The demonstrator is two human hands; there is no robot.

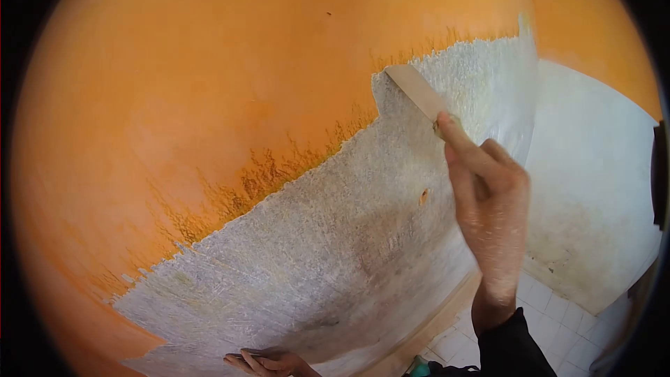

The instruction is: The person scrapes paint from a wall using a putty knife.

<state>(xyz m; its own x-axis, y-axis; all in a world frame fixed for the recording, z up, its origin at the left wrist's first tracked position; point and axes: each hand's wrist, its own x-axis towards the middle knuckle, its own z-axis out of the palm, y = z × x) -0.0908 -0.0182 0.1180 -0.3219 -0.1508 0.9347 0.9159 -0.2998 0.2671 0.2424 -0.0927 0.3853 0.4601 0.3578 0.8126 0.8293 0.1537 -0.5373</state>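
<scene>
My right hand (492,192) is closed around the handle of a putty knife (419,89), index finger stretched along it. The blade's wide end lies against the wall, right at the ragged border where orange paint (230,84) meets the bare grey plaster (307,237). Much of the handle is hidden inside my fist. Low in the view, my left hand (269,363) rests by the grey plaster with its fingers stretched to the left, partly cut off by the frame's bottom edge.
Dark, cracked streaks run along the paint border. A small orange patch (423,197) remains on the plaster. To the right stands an adjoining wall, pale below (593,188) and orange above. White floor tiles (558,314) and a green object (420,366) show at the bottom.
</scene>
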